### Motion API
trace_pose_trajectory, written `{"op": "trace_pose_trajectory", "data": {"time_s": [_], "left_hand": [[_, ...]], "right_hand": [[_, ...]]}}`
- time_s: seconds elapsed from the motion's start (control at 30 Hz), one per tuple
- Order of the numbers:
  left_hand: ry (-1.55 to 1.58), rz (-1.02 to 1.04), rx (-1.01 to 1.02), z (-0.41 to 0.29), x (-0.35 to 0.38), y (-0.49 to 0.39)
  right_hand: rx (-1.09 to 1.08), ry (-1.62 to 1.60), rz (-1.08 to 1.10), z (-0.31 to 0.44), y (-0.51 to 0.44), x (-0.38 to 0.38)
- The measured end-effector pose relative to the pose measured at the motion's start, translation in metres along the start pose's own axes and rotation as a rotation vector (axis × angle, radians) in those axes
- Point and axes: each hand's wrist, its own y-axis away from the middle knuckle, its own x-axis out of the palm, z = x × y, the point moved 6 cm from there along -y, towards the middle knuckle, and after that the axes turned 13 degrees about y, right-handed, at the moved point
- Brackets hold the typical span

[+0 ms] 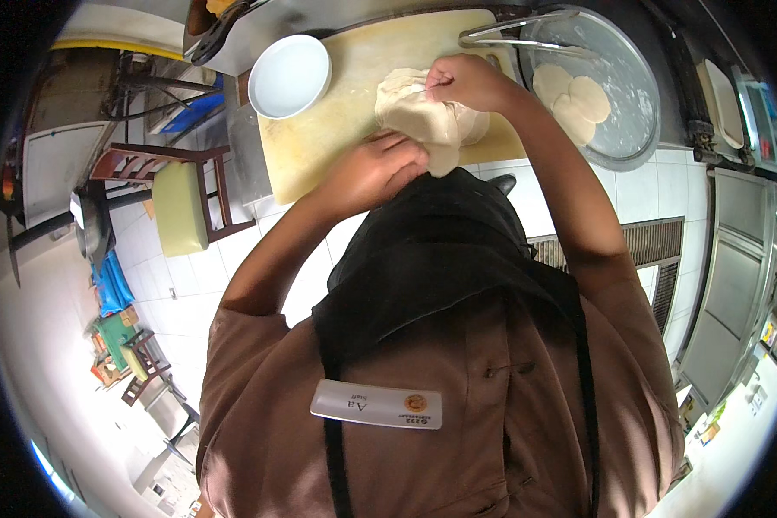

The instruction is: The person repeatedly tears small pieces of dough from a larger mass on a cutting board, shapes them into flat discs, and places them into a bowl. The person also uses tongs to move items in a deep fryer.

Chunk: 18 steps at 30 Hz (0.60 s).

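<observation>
A pile of thin, pale dough rounds (421,116) lies on a yellowed cutting board (356,84), with one round hanging over its near edge. At the far right of the pile, my right hand (466,83) pinches the edge of a round between thumb and fingers. My left hand (382,169) is low at the near left of the pile; its curled fingers hold the edge of the dough, with the fingertips partly hidden. Several more dough rounds (573,100) lie overlapping in a large clear bowl (631,123) right of the board.
A white bowl (290,76) stands on the board's left part. Metal tongs (531,32) rest across the board and the clear bowl's rim. A black handle (223,32) juts in at the far left. A chair with a green seat (180,207) stands left on the tiled floor.
</observation>
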Motion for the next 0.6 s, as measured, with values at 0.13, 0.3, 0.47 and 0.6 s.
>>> {"op": "trace_pose_trajectory", "data": {"time_s": [0.13,0.3,0.47,0.6], "left_hand": [[0.376,-0.041,-0.238,-0.014,-0.02,0.009],[0.383,-0.136,-0.408,-0.029,-0.055,-0.001],[0.357,-0.085,-0.259,-0.052,-0.065,-0.025],[0.614,-0.177,-0.299,-0.041,-0.065,-0.033]], "right_hand": [[0.023,0.035,-0.034,0.008,0.005,-0.004],[0.084,-0.213,-0.339,0.033,0.02,-0.016],[0.07,-1.308,-0.001,0.069,0.021,0.017],[-0.034,-1.877,0.221,0.086,0.043,0.026]]}}
